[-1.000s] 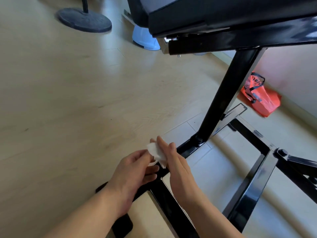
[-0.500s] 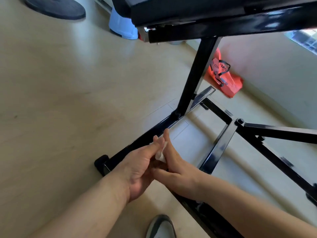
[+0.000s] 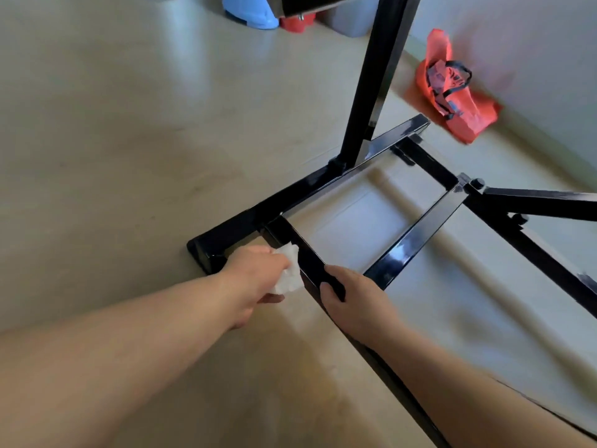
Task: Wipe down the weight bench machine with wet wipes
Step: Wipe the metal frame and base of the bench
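The black steel frame of the weight bench (image 3: 410, 240) lies low on the floor, with an upright post (image 3: 378, 69) rising out of the top of the view. My left hand (image 3: 255, 279) holds a crumpled white wet wipe (image 3: 289, 270) against the left side of the near floor bar (image 3: 307, 257), close to the corner joint. My right hand (image 3: 352, 302) grips that same bar just behind the wipe, thumb over the top.
An orange bag (image 3: 452, 98) lies by the wall at the right. A light blue container (image 3: 252, 11), a red object (image 3: 297, 21) and a grey bin (image 3: 349, 17) stand at the top. Pale wooden floor (image 3: 113, 140) spreads to the left.
The hands were together around the wipe above the frame. Now they have parted: the left one presses the wipe to the floor bar and the right one grips the bar. The view tilted down.
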`<state>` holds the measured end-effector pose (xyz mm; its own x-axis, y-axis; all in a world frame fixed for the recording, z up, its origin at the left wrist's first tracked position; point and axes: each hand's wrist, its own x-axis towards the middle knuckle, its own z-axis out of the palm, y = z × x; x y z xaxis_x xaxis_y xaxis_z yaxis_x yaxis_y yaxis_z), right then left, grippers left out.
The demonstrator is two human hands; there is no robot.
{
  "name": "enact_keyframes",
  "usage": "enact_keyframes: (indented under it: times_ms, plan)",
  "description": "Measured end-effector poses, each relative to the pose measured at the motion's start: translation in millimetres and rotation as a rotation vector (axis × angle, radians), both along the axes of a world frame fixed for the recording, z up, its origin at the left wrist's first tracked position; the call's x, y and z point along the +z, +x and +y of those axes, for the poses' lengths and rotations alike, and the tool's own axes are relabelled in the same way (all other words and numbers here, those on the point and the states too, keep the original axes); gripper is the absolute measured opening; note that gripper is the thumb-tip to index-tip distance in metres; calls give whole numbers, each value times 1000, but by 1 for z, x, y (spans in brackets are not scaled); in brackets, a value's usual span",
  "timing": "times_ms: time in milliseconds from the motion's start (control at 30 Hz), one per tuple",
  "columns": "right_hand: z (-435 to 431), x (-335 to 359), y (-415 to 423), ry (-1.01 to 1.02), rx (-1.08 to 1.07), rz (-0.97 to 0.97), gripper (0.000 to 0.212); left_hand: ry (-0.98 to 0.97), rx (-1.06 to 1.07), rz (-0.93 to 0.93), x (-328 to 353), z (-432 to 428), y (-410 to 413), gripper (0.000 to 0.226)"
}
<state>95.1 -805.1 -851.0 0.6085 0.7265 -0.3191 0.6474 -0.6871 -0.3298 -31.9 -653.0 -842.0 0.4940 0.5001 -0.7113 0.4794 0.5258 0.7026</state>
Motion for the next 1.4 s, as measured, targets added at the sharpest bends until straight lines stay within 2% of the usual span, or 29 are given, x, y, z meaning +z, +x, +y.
enact_keyframes:
  times_ms: [33,67,133,200,267,333,400,500,567,633,733,800,867,933,1033,1133,1233,1400]
  plan:
    - [-1,-7,0,29,-20,-5,38,78,-51,30,3,0,-2,11]
    - [-3,-13,1,61,-40,0,37,175,-111,73,5,0,-3,11]
    - [-8,-17,4,151,-122,50,35,418,-233,175,7,2,-1,26]
    - [-14,-15,10,254,-267,128,37,726,-341,238,1,2,11,29]
    - [-23,-15,19,376,-410,112,40,1023,-494,207,-10,-4,33,26]
    - [-31,-16,26,457,-493,49,39,1158,-754,151,-33,-24,54,35]
    - [-31,-17,31,472,-519,23,40,1136,-933,155,-58,-56,62,47]
    - [-23,-21,35,479,-570,57,43,1129,-991,35,-76,-91,51,54]
    - [-22,-26,36,494,-602,115,42,1193,-1099,-16,-82,-82,39,55]
    - [-26,-28,33,463,-562,134,39,1280,-1136,96,-84,-54,35,54]
    - [-29,-31,26,378,-473,65,37,1317,-910,324,-84,-43,41,55]
    - [-27,-33,25,363,-421,23,36,1283,-869,245,-88,-64,38,57]
    - [-25,-30,28,377,-394,38,34,1235,-978,43,-87,-87,23,60]
    - [-28,-27,26,385,-347,48,31,1223,-1092,-79,-85,-85,-2,53]
    - [-33,-20,9,367,-224,-1,29,1222,-1192,-29,-79,-55,-39,43]
    - [-22,-11,-22,360,-136,32,27,1042,-940,67,-66,-34,-69,29]
    - [0,-1,-60,221,-8,127,27,864,-654,72,-51,-20,-88,21]
    - [38,16,-120,118,71,192,27,704,-548,53,-15,23,-139,18]
